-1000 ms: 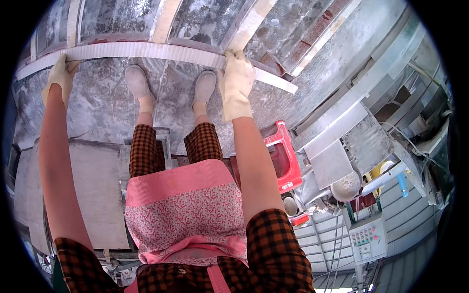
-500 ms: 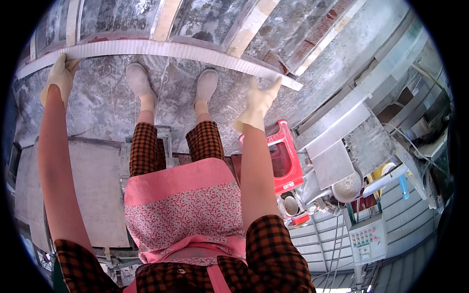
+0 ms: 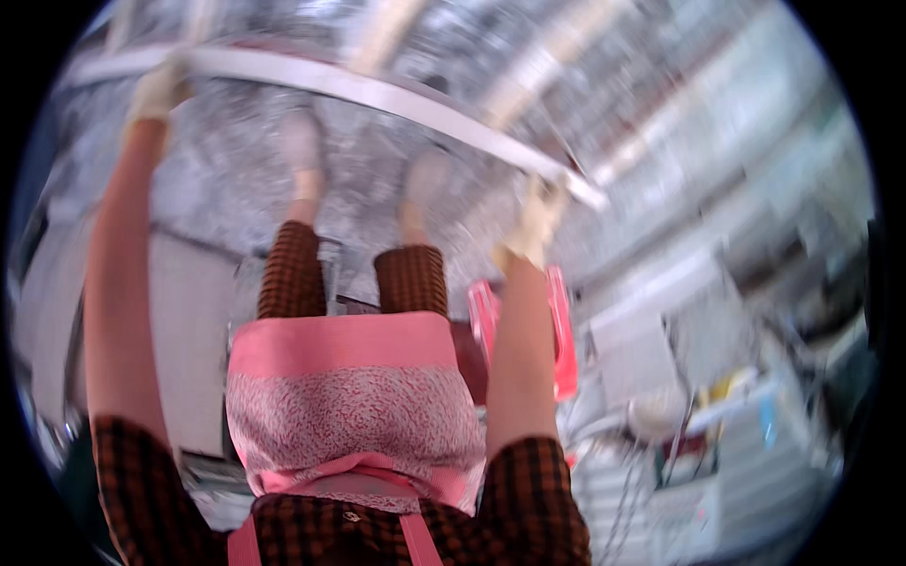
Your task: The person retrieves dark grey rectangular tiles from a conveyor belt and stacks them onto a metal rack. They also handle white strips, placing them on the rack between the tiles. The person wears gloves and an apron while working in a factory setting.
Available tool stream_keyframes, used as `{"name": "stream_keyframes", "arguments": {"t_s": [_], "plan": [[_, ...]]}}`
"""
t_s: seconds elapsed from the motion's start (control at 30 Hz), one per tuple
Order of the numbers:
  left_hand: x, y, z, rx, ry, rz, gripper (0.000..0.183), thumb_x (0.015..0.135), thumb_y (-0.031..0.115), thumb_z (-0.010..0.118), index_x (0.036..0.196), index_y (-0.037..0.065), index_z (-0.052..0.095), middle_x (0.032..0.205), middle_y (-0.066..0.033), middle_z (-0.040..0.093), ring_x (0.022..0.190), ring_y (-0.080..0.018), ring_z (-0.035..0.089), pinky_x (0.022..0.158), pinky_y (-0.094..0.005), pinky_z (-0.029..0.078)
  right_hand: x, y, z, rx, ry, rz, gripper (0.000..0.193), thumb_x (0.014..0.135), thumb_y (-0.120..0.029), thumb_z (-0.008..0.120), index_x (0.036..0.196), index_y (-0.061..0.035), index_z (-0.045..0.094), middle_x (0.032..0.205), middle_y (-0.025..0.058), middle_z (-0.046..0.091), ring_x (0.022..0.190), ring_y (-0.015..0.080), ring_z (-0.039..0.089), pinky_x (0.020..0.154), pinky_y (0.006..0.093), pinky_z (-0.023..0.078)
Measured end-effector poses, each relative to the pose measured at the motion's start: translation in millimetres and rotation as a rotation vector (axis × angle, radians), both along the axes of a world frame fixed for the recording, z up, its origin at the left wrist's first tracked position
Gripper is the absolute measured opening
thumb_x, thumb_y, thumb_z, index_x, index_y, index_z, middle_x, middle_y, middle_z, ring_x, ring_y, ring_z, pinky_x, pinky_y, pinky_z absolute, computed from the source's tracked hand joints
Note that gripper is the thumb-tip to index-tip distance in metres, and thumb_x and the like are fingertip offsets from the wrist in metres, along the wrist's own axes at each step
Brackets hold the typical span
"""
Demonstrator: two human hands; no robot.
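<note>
A long, narrow white strip (image 3: pixel 415 107) runs across the far part of the view, bowed by the lens. My left hand (image 3: pixel 159 90), in a pale glove, is closed on its near edge close to the left end. Near the right end, my gloved right hand (image 3: pixel 538 215) reaches up to the strip, its fingers and thumb at the near edge. Motion smears both hands, so the exact finger placement is hard to make out. Pale wooden bars (image 3: pixel 385 36) lie beyond the strip, several side by side, their near ends close to it.
Below the strip is a dusty grey floor (image 3: pixel 236 160), where my feet stand. A red plastic stool (image 3: pixel 564 349) is beside my right forearm. Grey boards (image 3: pixel 193 330) are at the left. On the right are pale panels (image 3: pixel 632 363), a round bowl (image 3: pixel 656 415) and blurred clutter.
The view has shifted and blurred. My right hand has come up against the strip's right end, its fingers less spread. My left hand stays at the strip's left part.
</note>
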State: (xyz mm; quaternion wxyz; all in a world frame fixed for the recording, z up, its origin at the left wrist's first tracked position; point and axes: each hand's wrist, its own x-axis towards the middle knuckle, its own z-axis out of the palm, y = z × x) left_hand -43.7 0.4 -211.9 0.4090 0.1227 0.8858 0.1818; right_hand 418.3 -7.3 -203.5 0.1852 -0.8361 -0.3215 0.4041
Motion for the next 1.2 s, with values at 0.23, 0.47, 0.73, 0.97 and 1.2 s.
{"name": "stream_keyframes", "arguments": {"t_s": [0.23,0.47,0.73,0.97,1.2], "plan": [[-19,-70,79,0.274,0.539,-0.634,0.04,0.076,0.033,0.042,0.096,-0.001,0.045,0.09,-0.0159,0.051,0.09,-0.0268,0.045,0.074,-0.0321,0.036,-39,5,108,-0.115,0.087,0.255,0.034,0.08,-0.018,0.044,0.11,-0.0025,0.037,0.111,0.0109,0.039,0.1,0.0145,0.037,0.086,0.0276,0.027],[55,-323,216,-0.141,0.454,0.167,0.021,0.073,0.019,0.04,0.074,0.002,0.052,0.073,-0.0199,0.052,0.074,-0.0348,0.049,0.063,-0.0404,0.038,-109,-16,165,-0.572,0.353,1.083,0.021,0.076,-0.019,0.047,0.083,-0.0001,0.052,0.069,0.0093,0.057,0.058,0.0134,0.053,0.058,0.0229,0.041],[200,-485,345,-0.478,0.922,0.866,0.029,0.071,0.012,0.047,0.099,0.004,0.048,0.09,-0.0171,0.05,0.081,-0.0317,0.048,0.07,-0.039,0.037,-225,-21,193,-0.72,0.182,1.54,0.023,0.074,-0.02,0.044,0.083,0.0006,0.051,0.055,0.0093,0.052,0.047,0.014,0.048,0.048,0.0237,0.04],[474,-616,408,-1.54,0.599,2.323,0.073,0.064,0.054,0.045,0.117,0.005,0.032,0.116,-0.0153,0.036,0.11,-0.028,0.03,0.089,-0.0415,0.023,-362,-214,309,-0.107,0.374,2.463,0.035,0.08,-0.028,0.037,0.097,-0.0001,0.048,0.059,0.0043,0.045,0.058,0.0123,0.046,0.062,0.0263,0.038],[639,-734,328,-0.679,0.723,2.291,0.068,0.066,0.049,0.046,0.116,0.005,0.033,0.109,-0.0221,0.041,0.104,-0.0313,0.037,0.088,-0.033,0.027,-264,-569,365,-0.94,0.67,3.004,0.043,0.081,-0.03,0.04,0.11,0.0018,0.039,0.099,0.0138,0.051,0.088,0.02,0.051,0.074,0.0287,0.042]]}}
